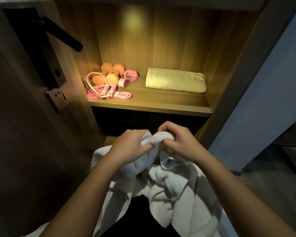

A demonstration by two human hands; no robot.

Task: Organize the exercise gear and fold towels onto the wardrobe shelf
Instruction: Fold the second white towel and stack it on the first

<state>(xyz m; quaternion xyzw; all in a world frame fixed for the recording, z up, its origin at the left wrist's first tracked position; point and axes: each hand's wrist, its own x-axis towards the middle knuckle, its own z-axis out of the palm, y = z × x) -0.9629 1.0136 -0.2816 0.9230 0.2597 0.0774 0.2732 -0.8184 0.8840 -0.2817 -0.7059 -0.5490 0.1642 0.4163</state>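
Note:
A crumpled white towel (169,183) hangs in front of me below the lit wardrobe shelf (150,106). My left hand (129,146) and my right hand (177,139) both grip its top edge, close together. On the shelf's right lies a folded cream towel (175,80). At the shelf's left sit two orange dumbbells (108,72), a pink skipping rope (102,89), a flat pink resistance band (121,96) and a rolled pink band (129,77).
A wooden door with a black handle (61,33) and a wall socket (57,98) stands at the left. A dark compartment (143,124) lies under the shelf. A blue wall (263,117) is at the right.

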